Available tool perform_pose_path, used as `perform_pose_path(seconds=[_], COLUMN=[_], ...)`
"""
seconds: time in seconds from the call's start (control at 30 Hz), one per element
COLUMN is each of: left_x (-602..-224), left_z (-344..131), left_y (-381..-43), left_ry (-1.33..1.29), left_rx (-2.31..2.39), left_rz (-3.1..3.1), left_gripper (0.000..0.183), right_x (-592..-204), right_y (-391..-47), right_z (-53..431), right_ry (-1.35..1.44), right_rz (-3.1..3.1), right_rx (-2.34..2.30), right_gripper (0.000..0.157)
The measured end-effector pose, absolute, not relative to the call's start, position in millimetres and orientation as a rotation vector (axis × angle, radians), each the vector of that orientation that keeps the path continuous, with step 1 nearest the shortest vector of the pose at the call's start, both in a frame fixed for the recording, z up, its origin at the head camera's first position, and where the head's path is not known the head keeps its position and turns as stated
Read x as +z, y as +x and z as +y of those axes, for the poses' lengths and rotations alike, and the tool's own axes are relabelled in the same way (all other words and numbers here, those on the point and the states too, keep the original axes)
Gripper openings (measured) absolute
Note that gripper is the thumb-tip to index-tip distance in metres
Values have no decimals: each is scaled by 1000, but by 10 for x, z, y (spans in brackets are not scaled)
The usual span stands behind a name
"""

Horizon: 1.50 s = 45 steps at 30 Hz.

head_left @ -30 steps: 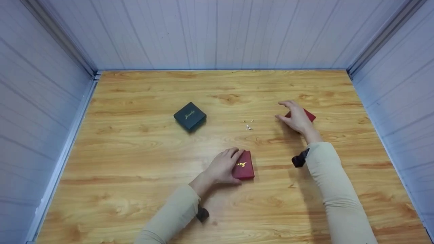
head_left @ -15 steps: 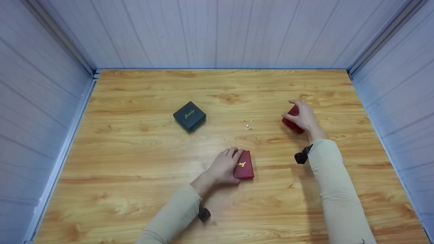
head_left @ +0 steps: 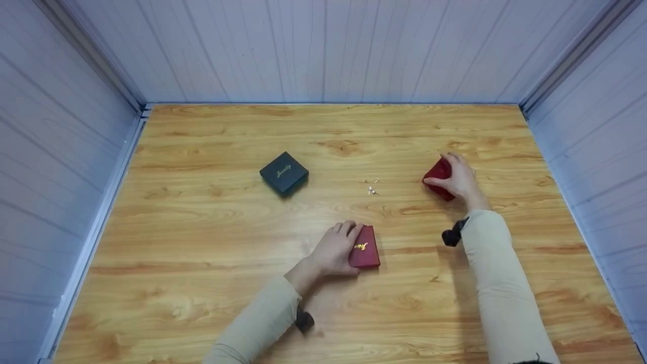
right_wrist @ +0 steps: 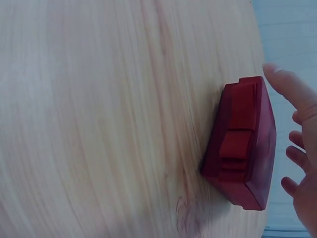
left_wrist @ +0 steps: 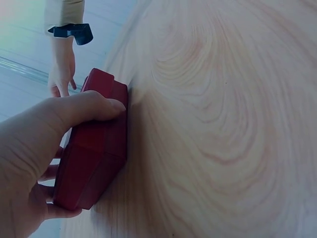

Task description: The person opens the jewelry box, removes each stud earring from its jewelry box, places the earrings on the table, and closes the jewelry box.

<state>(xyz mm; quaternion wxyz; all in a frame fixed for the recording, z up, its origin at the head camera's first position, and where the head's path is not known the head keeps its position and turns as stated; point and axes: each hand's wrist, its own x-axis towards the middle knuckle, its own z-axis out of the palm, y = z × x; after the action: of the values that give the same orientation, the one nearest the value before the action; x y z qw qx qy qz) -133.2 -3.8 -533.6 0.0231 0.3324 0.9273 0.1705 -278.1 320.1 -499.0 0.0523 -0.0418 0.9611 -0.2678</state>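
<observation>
In the head view my left hand (head_left: 331,250) grips a red jewelry box (head_left: 365,247) with gold lettering, on the table. The left wrist view shows my thumb (left_wrist: 94,106) on one side of this box (left_wrist: 91,158), with fingers round the far side. At the right, my right hand (head_left: 461,179) is over a second red box (head_left: 440,174). In the right wrist view this box (right_wrist: 242,144) rests on the table with a ribbon bow on its side. My right thumb (right_wrist: 285,84) is by its upper corner, and the loosely bent fingers stand apart from it.
A dark green jewelry box (head_left: 284,172) with gold lettering lies left of centre. Several tiny pieces, some like pearl stud earrings (head_left: 372,191), lie between the boxes. Pale panel walls (head_left: 323,50) border the wooden table (head_left: 202,227) at the back and sides.
The right-hand box has turned, and more of its left part shows. My right hand has shifted slightly right, its thumb now over the box. My left hand and its box stay put.
</observation>
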Motion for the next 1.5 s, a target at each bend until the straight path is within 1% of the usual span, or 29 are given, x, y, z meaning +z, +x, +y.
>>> perform_pose_path(seconds=[0.1,0.23,0.53,0.8,1.03,1.23,1.5], left_x=[-5339,-5345,-5357,-5357,-5357,-5349,-5349], left_z=[-39,-43,-69,-118,-197,-275,-386], left_y=[-1327,-1318,-1274,-1253,-1250,-1252,-1245], left_ry=[1028,1029,1027,1025,1015,997,973], left_rx=[527,536,549,574,604,636,689], left_rz=[2879,2882,2880,2874,2892,2904,2913], left_gripper=[100,100,100,101,100,99,97], right_x=[-5003,-5033,-5110,-5132,-5166,-5177,-5172], right_y=[-2780,-2787,-2786,-2772,-2765,-2746,-2695], right_z=[3231,3262,3327,3348,3312,3297,3277], right_ry=[-108,-90,-114,-105,-76,-54,-44], right_rz=[2906,2877,2845,2855,2928,2948,2932], right_rx=[-806,-817,-764,-707,-691,-706,-696], right_gripper=[92,98,104,102,93,90,91])
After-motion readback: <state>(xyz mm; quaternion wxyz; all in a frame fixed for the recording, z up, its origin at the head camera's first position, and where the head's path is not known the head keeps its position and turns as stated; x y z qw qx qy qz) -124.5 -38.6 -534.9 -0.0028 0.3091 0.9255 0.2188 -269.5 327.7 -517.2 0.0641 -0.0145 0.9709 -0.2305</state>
